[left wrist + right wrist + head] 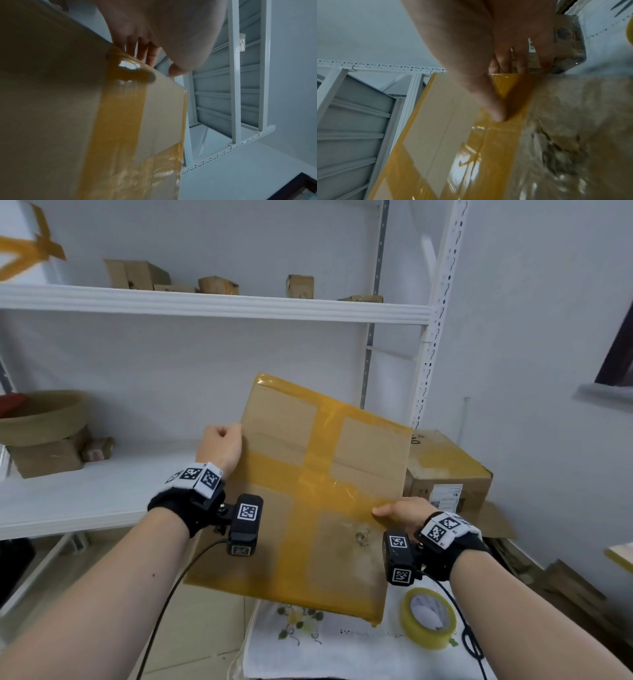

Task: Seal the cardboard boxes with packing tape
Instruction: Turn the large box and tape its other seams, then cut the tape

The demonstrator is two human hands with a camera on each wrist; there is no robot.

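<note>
A flat cardboard box (274, 433), crossed by wide yellow tape strips (310, 474), is held up tilted in front of the shelves. My left hand (221, 445) grips its left edge, fingers wrapped behind. My right hand (400, 513) grips the right edge, thumb lying on the taped face and fingers behind. In the left wrist view the fingers (145, 50) curl past the box's (51, 94) edge. In the right wrist view the thumb (488, 97) presses on the tape (501, 129). A yellowish tape roll (430, 618) lies on the cloth below my right wrist.
A white embroidered cloth (308, 642) covers the surface under the box. Another taped box (445, 467) sits on the floor at right, with flattened cardboard (565, 587) beside it. White shelves (205, 304) hold small boxes; a woven basket (41, 416) sits on the lower left shelf.
</note>
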